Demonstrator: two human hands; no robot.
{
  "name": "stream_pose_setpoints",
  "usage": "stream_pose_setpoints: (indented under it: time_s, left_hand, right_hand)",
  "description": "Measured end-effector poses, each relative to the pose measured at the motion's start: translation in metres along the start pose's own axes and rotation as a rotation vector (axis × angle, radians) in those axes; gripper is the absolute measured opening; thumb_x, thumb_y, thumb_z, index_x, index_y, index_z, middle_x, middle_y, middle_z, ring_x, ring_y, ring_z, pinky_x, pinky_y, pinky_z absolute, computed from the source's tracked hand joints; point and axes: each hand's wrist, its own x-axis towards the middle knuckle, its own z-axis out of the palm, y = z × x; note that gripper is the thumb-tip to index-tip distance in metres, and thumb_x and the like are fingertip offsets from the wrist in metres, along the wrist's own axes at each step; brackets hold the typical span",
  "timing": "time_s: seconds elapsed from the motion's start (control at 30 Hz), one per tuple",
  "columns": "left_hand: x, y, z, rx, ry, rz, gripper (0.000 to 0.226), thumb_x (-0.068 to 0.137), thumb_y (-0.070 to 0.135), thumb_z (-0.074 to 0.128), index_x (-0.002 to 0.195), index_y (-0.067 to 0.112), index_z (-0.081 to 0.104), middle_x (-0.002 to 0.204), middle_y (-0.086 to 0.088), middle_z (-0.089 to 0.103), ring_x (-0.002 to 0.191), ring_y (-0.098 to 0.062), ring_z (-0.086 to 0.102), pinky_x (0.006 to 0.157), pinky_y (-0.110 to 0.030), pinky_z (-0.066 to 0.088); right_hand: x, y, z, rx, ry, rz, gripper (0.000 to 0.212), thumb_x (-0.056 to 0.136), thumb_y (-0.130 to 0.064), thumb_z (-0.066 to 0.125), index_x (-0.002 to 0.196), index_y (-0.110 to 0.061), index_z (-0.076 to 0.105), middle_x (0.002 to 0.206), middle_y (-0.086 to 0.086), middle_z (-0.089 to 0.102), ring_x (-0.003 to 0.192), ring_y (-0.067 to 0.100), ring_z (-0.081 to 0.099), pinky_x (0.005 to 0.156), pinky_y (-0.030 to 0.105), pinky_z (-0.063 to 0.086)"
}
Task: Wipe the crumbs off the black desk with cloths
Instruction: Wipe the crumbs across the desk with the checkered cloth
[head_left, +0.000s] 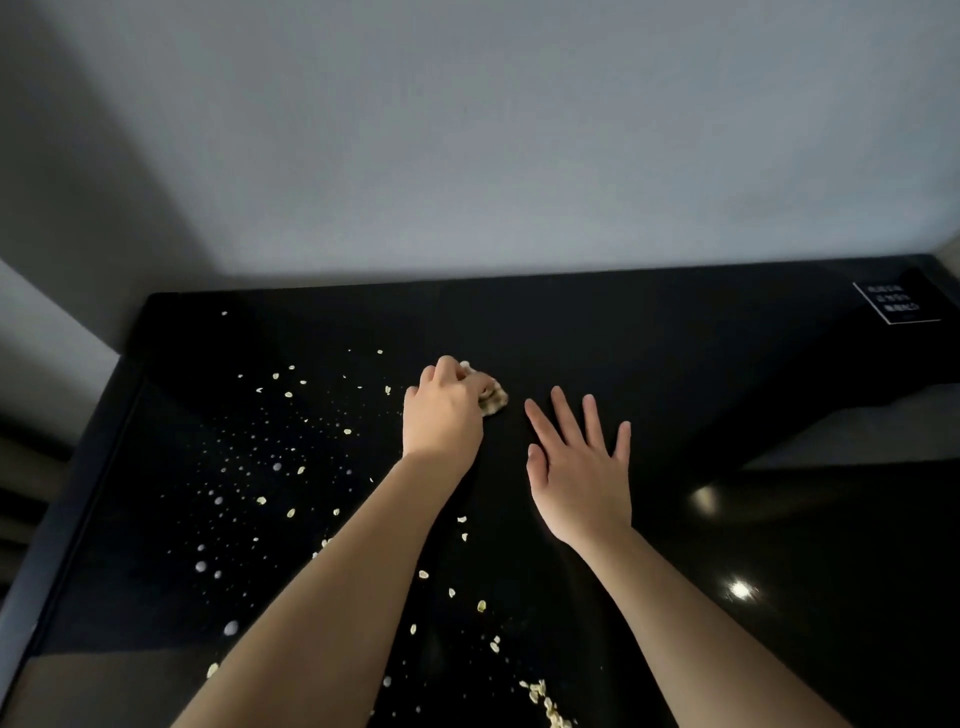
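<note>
Tabletop: black, glossy. Wiping step in hand, judged early, since most crumbs lie unswept.
Left hand: fingers curled round small bunched cloth, pressing it to tabletop.
Right hand: just right of cloth, fingers spread, holds nothing. Touching surface or hovering: cannot tell.
Crumbs: scattered left of left hand and nearer body, between forearms too. Denser heap nearest body.
Next move likely calls for dragging cloth left and back through scatter, pressed flat.

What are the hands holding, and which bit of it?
The left hand grips a bunched cloth, fingers curled over most of it, one end poking out. The right hand holds nothing, fingers spread.
</note>
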Motion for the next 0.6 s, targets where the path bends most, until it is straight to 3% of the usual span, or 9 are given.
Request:
stream_pose_setpoints:
  time_s: [0.1, 0.27, 0.33, 0.43, 0.53, 0.6]
  left_hand:
    - [-0.024, -0.009, -0.002, -0.085, 0.007, 0.097, 0.036, 0.088, 0.009, 0.057, 0.120, 0.023, 0.064, 0.116, -0.005, 0.053, 0.104, -0.022, 0.053, 0.085, -0.034, 0.047]
    - [-0.086, -0.022, -0.015, -0.206, -0.123, 0.180, 0.036, 0.083, 0.003, 0.060, 0.112, 0.022, 0.068, 0.106, -0.002, 0.054, 0.094, -0.020, 0.058, 0.068, -0.033, 0.055]
    - [-0.095, -0.026, -0.021, -0.261, -0.133, 0.144, 0.034, 0.085, 0.003, 0.058, 0.111, 0.022, 0.069, 0.105, 0.002, 0.053, 0.089, -0.016, 0.058, 0.066, -0.032, 0.056]
    - [-0.070, -0.029, -0.033, -0.284, -0.004, 0.064, 0.032, 0.085, 0.003, 0.059, 0.110, 0.021, 0.070, 0.100, 0.003, 0.052, 0.081, -0.015, 0.057, 0.061, -0.032, 0.055]
    - [-0.016, -0.033, -0.035, -0.251, 0.112, -0.067, 0.035, 0.087, 0.004, 0.055, 0.114, 0.022, 0.069, 0.101, 0.000, 0.047, 0.090, -0.022, 0.054, 0.068, -0.034, 0.052]
    - [0.014, -0.035, -0.031, -0.200, 0.088, -0.149, 0.036, 0.090, 0.006, 0.053, 0.119, 0.024, 0.065, 0.106, 0.000, 0.045, 0.098, -0.022, 0.051, 0.074, -0.035, 0.051]
  right_hand:
    - [0.000, 0.000, -0.001, 0.008, 0.011, -0.001, 0.058, 0.095, -0.049, 0.010, 0.151, -0.039, 0.019, 0.161, -0.004, 0.015, 0.149, 0.027, 0.007, 0.116, 0.062, 0.008]
    - [0.000, 0.001, -0.003, -0.002, -0.050, -0.005, 0.062, 0.091, -0.051, 0.002, 0.152, -0.041, 0.005, 0.163, -0.006, 0.001, 0.149, 0.026, -0.004, 0.116, 0.061, 0.002]
    - [0.000, 0.000, -0.004, -0.013, -0.062, -0.002, 0.063, 0.091, -0.051, 0.000, 0.152, -0.040, 0.004, 0.163, -0.006, 0.001, 0.149, 0.026, -0.005, 0.116, 0.061, 0.002]
    - [-0.001, -0.001, -0.006, -0.013, -0.053, 0.006, 0.060, 0.094, -0.049, 0.003, 0.153, -0.039, 0.009, 0.163, -0.004, 0.007, 0.149, 0.027, -0.001, 0.117, 0.062, 0.005]
    - [0.009, -0.004, -0.008, -0.024, -0.086, -0.020, 0.064, 0.090, -0.052, -0.005, 0.153, -0.039, 0.001, 0.163, -0.005, -0.002, 0.149, 0.027, -0.008, 0.117, 0.060, -0.001]
    - [0.024, -0.009, -0.010, -0.024, -0.088, -0.040, 0.067, 0.088, -0.055, -0.007, 0.152, -0.040, -0.001, 0.163, -0.004, -0.004, 0.149, 0.027, -0.009, 0.116, 0.060, -0.002]
